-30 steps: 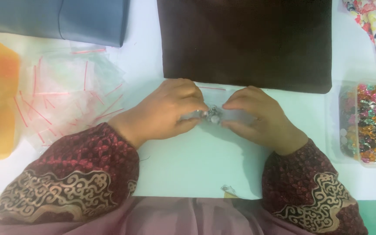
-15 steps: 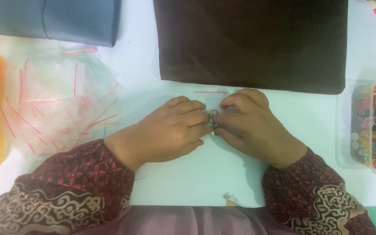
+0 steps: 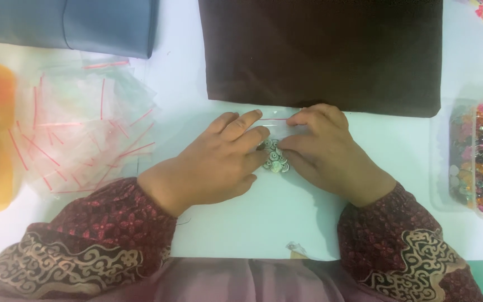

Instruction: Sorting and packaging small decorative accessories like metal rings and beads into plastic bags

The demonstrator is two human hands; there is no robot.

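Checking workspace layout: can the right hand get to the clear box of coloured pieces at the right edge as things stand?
Probably yes. The clear box of coloured pieces sits on the white table to the right of the right hand, with only bare table between them. But that hand and the left hand are both on a small ornament.

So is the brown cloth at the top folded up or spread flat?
Spread flat: the brown cloth lies smooth on the white table, its lower edge straight, just above both hands. No folds are visible.
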